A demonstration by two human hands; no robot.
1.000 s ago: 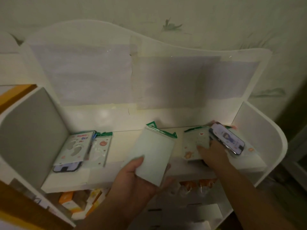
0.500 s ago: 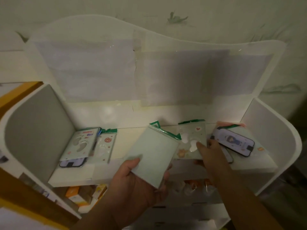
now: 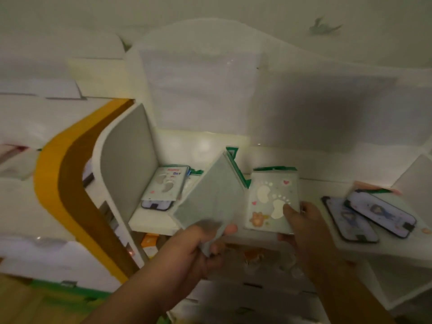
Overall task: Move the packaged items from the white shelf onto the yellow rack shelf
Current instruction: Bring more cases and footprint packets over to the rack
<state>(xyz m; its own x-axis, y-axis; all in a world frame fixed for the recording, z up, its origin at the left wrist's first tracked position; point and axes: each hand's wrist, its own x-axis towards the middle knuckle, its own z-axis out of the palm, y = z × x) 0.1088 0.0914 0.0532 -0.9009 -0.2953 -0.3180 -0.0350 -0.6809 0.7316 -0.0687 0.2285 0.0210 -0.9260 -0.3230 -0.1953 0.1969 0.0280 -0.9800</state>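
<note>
My left hand (image 3: 198,246) grips a pale green packet (image 3: 208,195) with a green top strip, its plain back toward me, raised in front of the white shelf (image 3: 152,223). My right hand (image 3: 301,225) pinches a second packet (image 3: 272,199) printed with white footprints and a bear, lifted just off the shelf board. A footprint packet (image 3: 167,184) lies at the shelf's left end over a dark phone case. Two dark phone cases (image 3: 378,215) lie at the right end. The yellow rack (image 3: 53,183) curves along the left of the white shelf.
The white shelf has a tall wavy back panel (image 3: 210,90) and grey-faced side walls (image 3: 127,155). Orange boxes (image 3: 149,242) sit on the level below. White drawers (image 3: 46,260) stand at the left, with wooden floor at the bottom left.
My view has swung left, bringing the yellow rack into sight. My right hand has lifted the footprint packet off the shelf, and my left hand has tilted its packet to the left.
</note>
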